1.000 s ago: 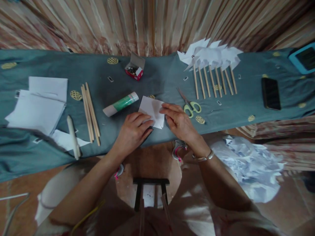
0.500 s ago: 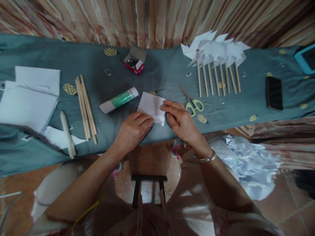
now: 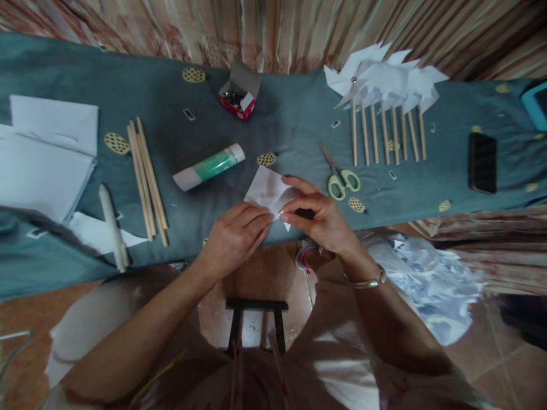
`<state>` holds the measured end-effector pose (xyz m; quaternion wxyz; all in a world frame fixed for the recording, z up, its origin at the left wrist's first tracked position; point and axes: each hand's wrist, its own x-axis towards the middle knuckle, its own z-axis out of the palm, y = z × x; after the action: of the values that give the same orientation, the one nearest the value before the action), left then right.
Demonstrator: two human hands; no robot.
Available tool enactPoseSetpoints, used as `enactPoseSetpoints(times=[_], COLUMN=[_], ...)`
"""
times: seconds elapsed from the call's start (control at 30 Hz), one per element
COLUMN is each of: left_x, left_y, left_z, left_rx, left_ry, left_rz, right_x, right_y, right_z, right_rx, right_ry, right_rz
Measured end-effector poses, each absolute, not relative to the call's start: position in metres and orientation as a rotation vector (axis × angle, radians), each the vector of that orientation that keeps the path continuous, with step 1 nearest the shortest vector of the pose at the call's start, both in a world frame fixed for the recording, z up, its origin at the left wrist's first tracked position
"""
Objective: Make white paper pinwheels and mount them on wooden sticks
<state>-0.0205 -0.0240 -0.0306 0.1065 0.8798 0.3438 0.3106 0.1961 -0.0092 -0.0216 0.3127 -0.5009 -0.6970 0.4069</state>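
Note:
A small white sheet of paper (image 3: 265, 190) lies at the table's front edge, a corner pointing away from me. My left hand (image 3: 240, 232) presses its near left side, fingers together on the paper. With thumb and fingers, my right hand (image 3: 315, 215) pinches the near right edge, where a small flap stands up. A pointed bit of paper shows below the pinch. Just beyond is a glue stick (image 3: 209, 166) with a green label, lying on its side. Green-handled scissors (image 3: 342, 179) rest to the right of my right hand.
Several paper pinwheels on sticks (image 3: 388, 85) lie at the back right, near a phone (image 3: 482, 162). An opened red box (image 3: 237, 102) holds small metal pieces. Leftward are wooden sticks (image 3: 146, 179), a utility knife (image 3: 111, 228) and stacked paper (image 3: 43, 171). A bag of paper scraps (image 3: 427, 285) stands below.
The paper has turned so a corner points away from me. My right fingers have gone from lying on its right side to pinching its near edge. The view has shifted slightly.

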Motion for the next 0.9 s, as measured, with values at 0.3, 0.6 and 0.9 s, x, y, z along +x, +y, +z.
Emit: enactPoseSetpoints(times=[0.3,0.6,0.9], left_x=[-0.02,-0.018,-0.018], left_y=[-0.026,-0.024,-0.023], left_z=[-0.038,-0.041,-0.042], left_rx=[2.586,2.502,2.504], left_ry=[0.929,0.988,0.991], left_rz=[0.953,0.949,0.983], right_x=[0.189,0.185,0.185], right_y=[-0.01,-0.012,-0.012], right_z=[-0.021,-0.022,-0.022], right_rx=[-1.382,-1.439,-1.45], right_ry=[-1.931,-1.952,-1.934], right_rz=[0.916,0.807,0.806])
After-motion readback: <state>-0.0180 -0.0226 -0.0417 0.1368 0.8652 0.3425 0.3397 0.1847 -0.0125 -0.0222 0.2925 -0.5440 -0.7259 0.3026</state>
